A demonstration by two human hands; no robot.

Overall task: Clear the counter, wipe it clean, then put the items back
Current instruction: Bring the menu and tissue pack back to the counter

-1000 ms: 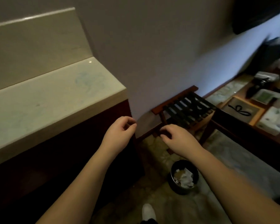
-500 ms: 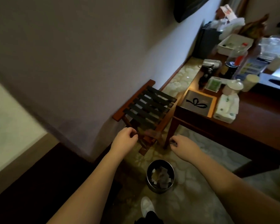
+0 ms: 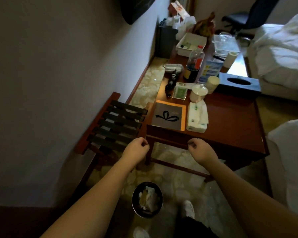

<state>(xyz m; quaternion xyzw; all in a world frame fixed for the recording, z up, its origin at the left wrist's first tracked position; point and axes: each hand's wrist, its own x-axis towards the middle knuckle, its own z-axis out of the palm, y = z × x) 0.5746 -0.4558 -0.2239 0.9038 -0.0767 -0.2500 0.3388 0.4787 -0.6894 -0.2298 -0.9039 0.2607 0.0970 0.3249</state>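
Note:
A dark wooden table (image 3: 230, 121) stands ahead, crowded with items: a grey folder with a bow print (image 3: 168, 115), a tissue pack (image 3: 197, 117), a white lidded cup (image 3: 198, 92), a hair dryer (image 3: 173, 68), a dark bottle (image 3: 193, 66), a white tray (image 3: 191, 43) and a black tissue box (image 3: 239, 82). My left hand (image 3: 136, 150) hovers in front of the table's near left corner, fingers curled, holding nothing. My right hand (image 3: 201, 151) is level with the near edge, also curled and empty. The counter is out of view.
A slatted wooden luggage rack (image 3: 117, 124) stands against the wall on the left. A round waste bin (image 3: 147, 200) with crumpled paper sits on the floor below my arms. Beds with white linen (image 3: 282, 54) are on the right, and an office chair (image 3: 239, 19) at the back.
My view has swung right, away from the pale counter and onto the cluttered wooden table. Both hands stayed curled and empty and have spread a little further apart.

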